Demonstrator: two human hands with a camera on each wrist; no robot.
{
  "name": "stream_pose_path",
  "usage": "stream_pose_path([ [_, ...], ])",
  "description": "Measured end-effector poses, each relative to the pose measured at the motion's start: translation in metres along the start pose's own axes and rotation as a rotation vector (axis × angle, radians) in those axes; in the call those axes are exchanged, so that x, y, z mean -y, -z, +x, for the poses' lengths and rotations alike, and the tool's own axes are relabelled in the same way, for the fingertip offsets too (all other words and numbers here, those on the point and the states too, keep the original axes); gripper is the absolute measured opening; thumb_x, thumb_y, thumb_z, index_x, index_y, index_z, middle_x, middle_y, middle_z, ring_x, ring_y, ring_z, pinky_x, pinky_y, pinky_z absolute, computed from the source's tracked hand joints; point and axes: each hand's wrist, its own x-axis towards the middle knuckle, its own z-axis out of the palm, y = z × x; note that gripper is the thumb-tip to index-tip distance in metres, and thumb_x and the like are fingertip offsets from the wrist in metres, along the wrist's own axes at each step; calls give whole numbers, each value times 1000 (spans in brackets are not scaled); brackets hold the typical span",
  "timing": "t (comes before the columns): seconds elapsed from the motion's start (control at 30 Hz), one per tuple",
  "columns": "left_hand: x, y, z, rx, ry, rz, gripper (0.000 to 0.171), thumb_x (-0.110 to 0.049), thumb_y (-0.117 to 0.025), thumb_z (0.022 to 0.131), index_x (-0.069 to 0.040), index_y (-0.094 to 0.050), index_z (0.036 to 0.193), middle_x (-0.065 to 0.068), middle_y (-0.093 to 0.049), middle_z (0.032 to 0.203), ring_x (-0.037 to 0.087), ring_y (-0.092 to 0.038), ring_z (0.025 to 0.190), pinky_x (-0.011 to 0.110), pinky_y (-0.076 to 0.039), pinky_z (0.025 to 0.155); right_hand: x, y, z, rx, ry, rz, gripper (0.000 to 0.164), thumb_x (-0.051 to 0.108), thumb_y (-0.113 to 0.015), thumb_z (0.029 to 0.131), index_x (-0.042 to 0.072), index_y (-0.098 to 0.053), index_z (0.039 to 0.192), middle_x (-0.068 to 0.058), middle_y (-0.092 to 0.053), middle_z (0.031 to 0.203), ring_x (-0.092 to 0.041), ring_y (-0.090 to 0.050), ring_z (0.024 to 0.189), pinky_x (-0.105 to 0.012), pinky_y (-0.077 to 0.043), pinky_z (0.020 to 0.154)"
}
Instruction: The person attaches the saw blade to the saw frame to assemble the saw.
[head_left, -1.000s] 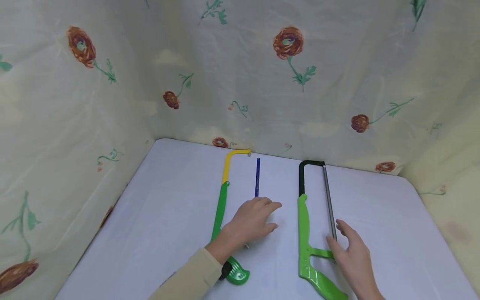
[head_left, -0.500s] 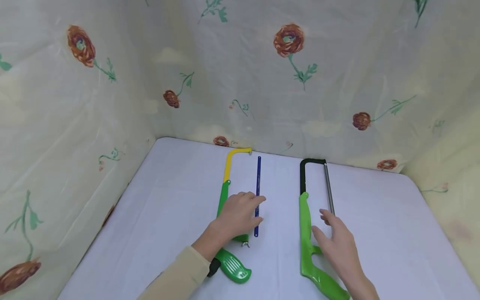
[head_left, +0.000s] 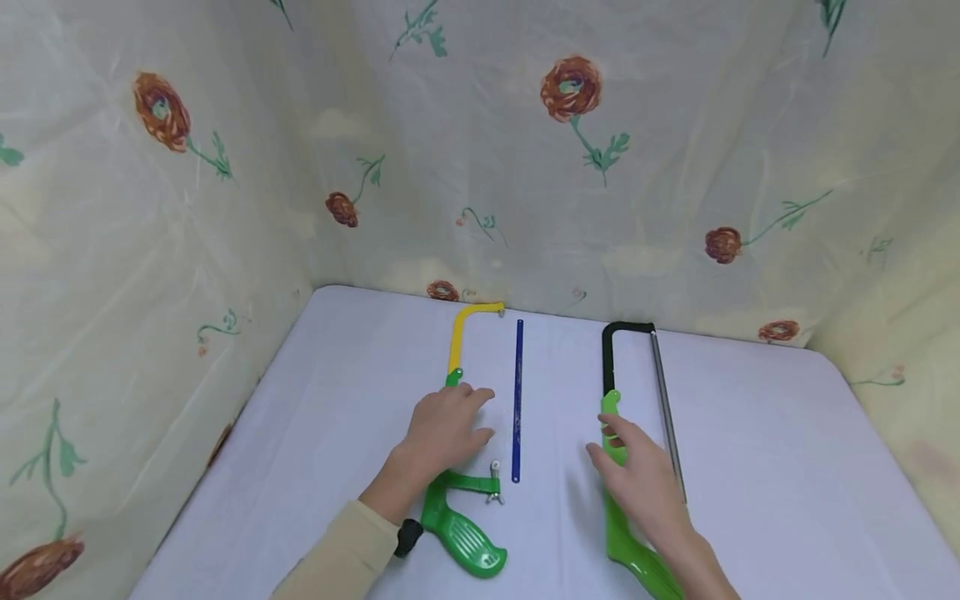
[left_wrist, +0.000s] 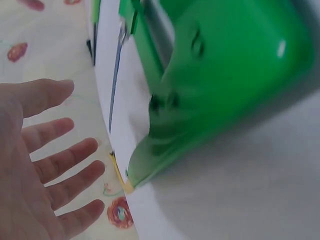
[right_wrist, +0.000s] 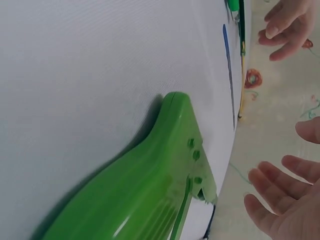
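Observation:
Over the hacksaw frame (head_left: pixel 468 533) with dark green handle and yellow bow, my left hand (head_left: pixel 442 429) hovers with fingers spread, holding nothing. In the left wrist view the green handle (left_wrist: pixel 220 85) looms close beside that hand (left_wrist: pixel 45 160). A loose blue hacksaw blade (head_left: pixel 518 400) lies to the right of this frame, whose wing nut (head_left: pixel 495 498) shows at the lower arm. My right hand (head_left: pixel 641 475), fingers apart, is above the second hacksaw (head_left: pixel 608 358), light green with a black bow and a grey blade (head_left: pixel 663 392) fitted. Its handle (right_wrist: pixel 150 175) fills the right wrist view.
All these things lie flat on a white-covered table (head_left: pixel 772 433). Flower-printed cloth (head_left: pixel 660 150) hangs behind the table and along both sides. The bows of both saws lie near the back edge.
Both hands have moved left. The left hand has come off the blue blade, which now shows whole; the right hand has shifted from the grey blade to over the light green handle.

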Motion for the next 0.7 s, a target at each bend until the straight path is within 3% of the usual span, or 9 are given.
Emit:
stream_pose_path([
  [0.27,13,7,1,7,117,-36,50,-43,-63,83,-25,-52,128,2,-61,119,20,-60,97,34,-50,72,16,-15,9,41,-26,49,43,30,-61,86,14,-54,125,-8,-64,114,-24,-58,104,-43,-46,85],
  [0.47,19,6,-2,26,207,-20,47,-37,-65,81,-19,-56,124,4,-62,95,17,-52,70,27,-38,49,25,-30,15,53,-20,54,40,29,-64,84,13,-59,120,-7,-66,107,-22,-61,98,-39,-49,83],
  [0.7,22,3,-4,25,251,-73,43,-36,-67,80,-15,-58,116,3,-54,82,17,-48,64,29,-37,50,35,-40,17,68,4,62,38,29,-66,82,12,-62,115,-6,-68,102,-19,-62,92,-32,-50,75],
])
